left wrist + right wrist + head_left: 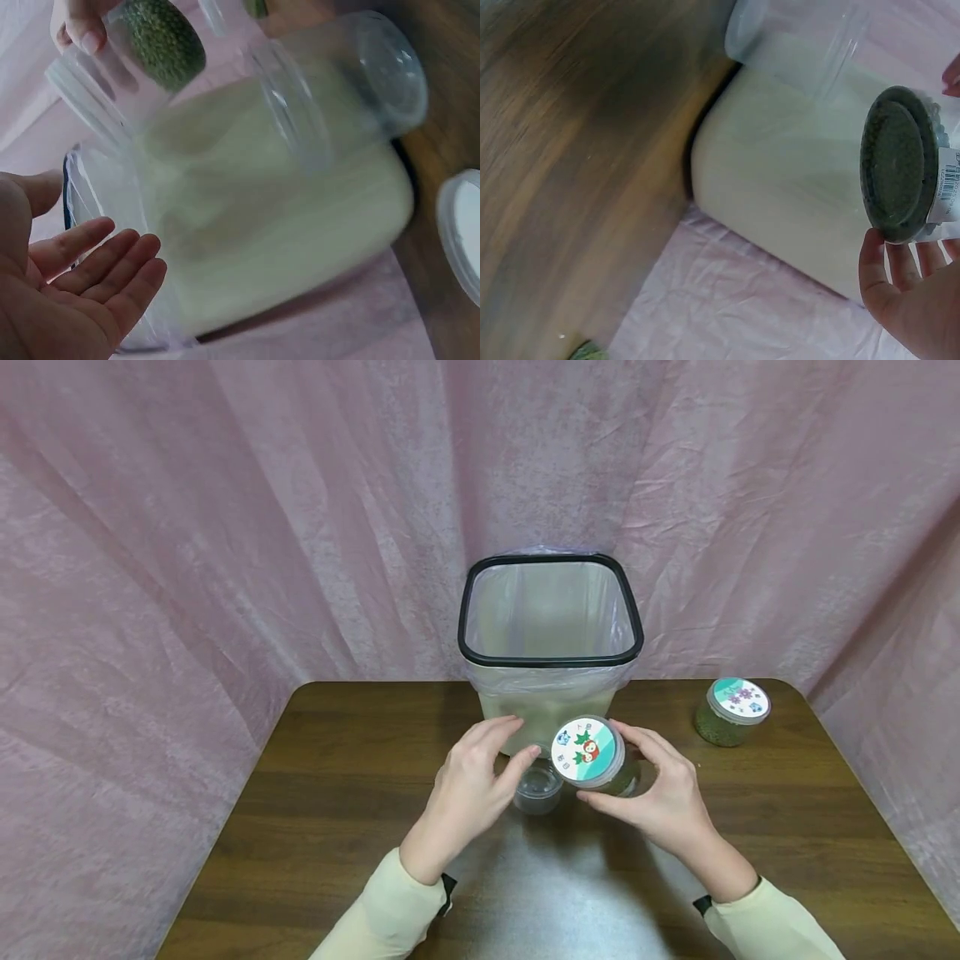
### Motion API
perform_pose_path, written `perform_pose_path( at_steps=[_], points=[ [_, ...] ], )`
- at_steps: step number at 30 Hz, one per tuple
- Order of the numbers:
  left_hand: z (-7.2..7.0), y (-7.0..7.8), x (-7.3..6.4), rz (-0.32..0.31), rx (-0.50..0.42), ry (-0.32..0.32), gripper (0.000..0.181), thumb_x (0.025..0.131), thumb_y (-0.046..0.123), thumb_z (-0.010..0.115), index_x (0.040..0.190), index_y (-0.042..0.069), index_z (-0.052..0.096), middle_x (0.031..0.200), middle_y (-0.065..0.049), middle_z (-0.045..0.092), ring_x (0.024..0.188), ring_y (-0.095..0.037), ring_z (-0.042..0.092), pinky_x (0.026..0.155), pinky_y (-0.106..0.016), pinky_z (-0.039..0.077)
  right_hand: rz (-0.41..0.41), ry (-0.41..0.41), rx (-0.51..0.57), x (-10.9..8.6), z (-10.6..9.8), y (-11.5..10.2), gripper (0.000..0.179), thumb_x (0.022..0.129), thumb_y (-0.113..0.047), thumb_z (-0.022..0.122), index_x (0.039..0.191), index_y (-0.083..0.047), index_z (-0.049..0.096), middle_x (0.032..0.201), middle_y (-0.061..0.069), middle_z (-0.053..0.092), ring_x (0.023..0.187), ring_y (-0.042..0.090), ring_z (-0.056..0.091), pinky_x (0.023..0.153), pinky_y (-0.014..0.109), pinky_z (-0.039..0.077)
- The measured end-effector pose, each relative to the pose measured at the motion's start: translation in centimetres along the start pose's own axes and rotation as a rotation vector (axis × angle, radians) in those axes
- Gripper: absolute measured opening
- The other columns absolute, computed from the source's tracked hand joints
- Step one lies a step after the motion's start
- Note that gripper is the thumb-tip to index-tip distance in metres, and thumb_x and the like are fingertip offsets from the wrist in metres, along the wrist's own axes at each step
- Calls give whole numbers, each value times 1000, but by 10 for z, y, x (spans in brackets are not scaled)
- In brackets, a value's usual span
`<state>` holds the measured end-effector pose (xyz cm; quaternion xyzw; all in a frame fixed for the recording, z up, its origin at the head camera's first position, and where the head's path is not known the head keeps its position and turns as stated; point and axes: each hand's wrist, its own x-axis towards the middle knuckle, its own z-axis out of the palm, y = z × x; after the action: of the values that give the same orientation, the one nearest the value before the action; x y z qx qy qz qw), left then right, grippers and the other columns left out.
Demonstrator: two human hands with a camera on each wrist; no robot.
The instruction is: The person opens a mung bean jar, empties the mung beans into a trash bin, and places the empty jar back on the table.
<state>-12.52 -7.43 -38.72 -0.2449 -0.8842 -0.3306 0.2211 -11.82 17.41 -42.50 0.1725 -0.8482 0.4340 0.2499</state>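
My right hand grips a lidded clear jar of green granules, its white and teal label tipped toward the head view. In the right wrist view the jar's dark green base and a barcode sticker show, with fingers beneath. Just left of the jar's lid hovers my left hand, fingers extended and thumb apart, palm bare in the left wrist view. Below and between the hands, an open clear jar without visible contents stands on the table by the bin.
A pale bin with a black rim and clear liner stands at the table's far edge. Another lidded jar of green granules is at the back right. A white lid lies at the left wrist view's right edge. Pink curtains hang behind.
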Motion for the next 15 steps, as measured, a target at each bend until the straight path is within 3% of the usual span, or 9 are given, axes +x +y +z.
perform_pose_path(
  at_steps=[9,15],
  points=[
    [11,19,11,29,-25,-122,59,84,55,59,127,15,56,127,2,57,120,-5,51,99,-24,45,-104,-16,-5,0,6,-9,91,45,-33,93,127,-17,58,116,-2,62,105,9,57,92,10,40],
    [15,27,12,-9,-50,-214,74,74,65,62,130,18,52,125,7,56,106,-2,54,83,-20,50,-155,-33,19,-1,8,-13,87,46,-25,91,126,-16,58,117,-2,61,105,10,59,95,9,39]
  ],
)
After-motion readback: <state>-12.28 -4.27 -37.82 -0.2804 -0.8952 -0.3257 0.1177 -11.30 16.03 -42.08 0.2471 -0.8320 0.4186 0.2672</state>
